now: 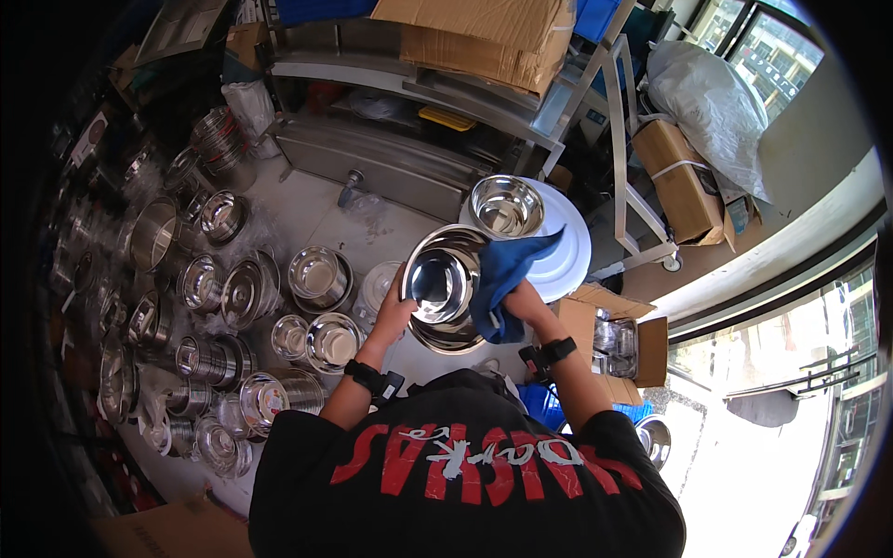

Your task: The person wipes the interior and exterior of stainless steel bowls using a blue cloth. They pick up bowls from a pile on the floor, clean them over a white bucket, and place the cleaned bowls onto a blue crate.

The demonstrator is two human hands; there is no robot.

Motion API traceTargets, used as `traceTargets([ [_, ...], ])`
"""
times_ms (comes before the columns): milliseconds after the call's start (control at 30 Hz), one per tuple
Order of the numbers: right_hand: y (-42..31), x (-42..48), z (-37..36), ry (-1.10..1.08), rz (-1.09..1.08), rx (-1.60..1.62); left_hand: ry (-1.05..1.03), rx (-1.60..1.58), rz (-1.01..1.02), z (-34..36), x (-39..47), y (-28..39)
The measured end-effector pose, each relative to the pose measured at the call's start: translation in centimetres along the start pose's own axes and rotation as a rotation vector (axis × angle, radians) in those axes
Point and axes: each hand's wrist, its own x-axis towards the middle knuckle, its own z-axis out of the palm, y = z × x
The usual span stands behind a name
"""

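Observation:
A large, shiny stainless steel bowl [441, 287] is tilted up in front of me, its inside facing me. My left hand [396, 315] grips its left rim, thumb on the inner side. A blue cloth [504, 279] is bunched in my right hand [524, 304] and covers the bowl's right rim; the fingers under the cloth are partly hidden. Just beyond, a smaller steel bowl [506, 206] rests on a round white plastic surface [564, 259], which looks like a lid or stool top.
Several steel bowls [335, 343] and stacked pots [282, 399] cover the floor at left, some in clear plastic. A steel bench [377, 167] stands ahead, with a cardboard box [481, 49] on top. At right are an open carton [617, 345] and a wheeled metal frame [628, 209].

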Motion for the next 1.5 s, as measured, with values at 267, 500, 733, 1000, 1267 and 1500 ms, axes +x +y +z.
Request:
traceTargets([
  [267, 1.6, 2.3, 9.2, -0.458, -0.071, -0.164, -0.012, 0.018, -0.069, 4.2, -0.5, 1.4],
  [500, -1.9, 0.2, 5.1, -0.765, -0.028, -0.309, 0.277, -0.137, -0.153, -0.2, 0.0, -1.9],
  [733, 2.7, -1.8, -9.4, -0.362, 0.284, -0.051, 0.418, -0.048, -0.151, -0.6, 3.6, -4.8],
  [1000, 16.6, 0.3, -13.7, 0.291, 0.606, -0.028, 0.478, -0.203, -0.508, -0.3, 10.4, -5.8],
  [1267, 22.4, 6.4, -16.4, 0.073, 0.739, -0.137, 0.276, -0.207, -0.554, 8.2, 20.8, -3.5],
  [1500, 19.7, 12.9, -17.7, 0.133, 0.818, 0.642, 0.087, -0.123, -0.609, 12.2, 27.2, -5.2],
])
